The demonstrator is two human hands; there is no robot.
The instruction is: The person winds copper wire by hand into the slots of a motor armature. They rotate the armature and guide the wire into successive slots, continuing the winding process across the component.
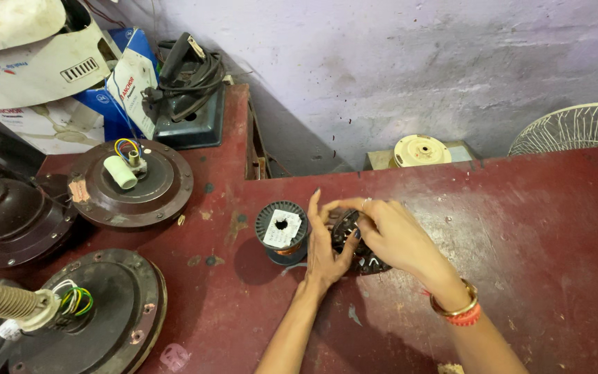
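Note:
Both my hands meet at the middle of a dark red worktable [520, 228]. My left hand [325, 251] cups the left side of a dark toothed metal ring, a motor stator core [347, 232], standing on edge. My right hand [389, 235], with bangles at the wrist, grips the same core from the right and top. Just left of my left hand stands a spool of copper wire [282, 232] with a white paper label on top.
Ceiling fan motor housings lie at the left: one with a white capacitor [131, 181], one with coloured wires [91, 312], a third dark one [8, 215]. Boxes and an old iron [188, 69] sit at the back left. A fan guard [579, 128] shows at right.

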